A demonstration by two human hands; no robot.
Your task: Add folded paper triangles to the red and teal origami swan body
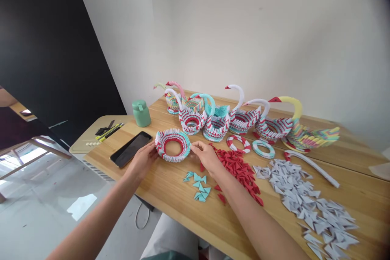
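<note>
A round basket of interlocked folded-paper pieces (172, 157), in red, white and turquoise with an open middle, sits on the wooden table in front of me. My left hand (145, 157) grips its left side, the fingers partly hidden behind the wall. At the right side, my right hand (207, 156) has thumb and forefinger pinched at the turquoise edge. Whether a loose piece is between those fingertips is too small to tell. Close to my right hand lie several turquoise paper triangles (199, 187) and a heap of red paper triangles (240, 170).
Several finished paper swans (216, 126) line the back. Two paper rings, one red-white (230, 143) and one turquoise-white (263, 154), lie before them. Rightward are a white paper swan neck (317, 166) and white paper triangles (298, 191). A phone (131, 149) and green container (141, 113) stand left.
</note>
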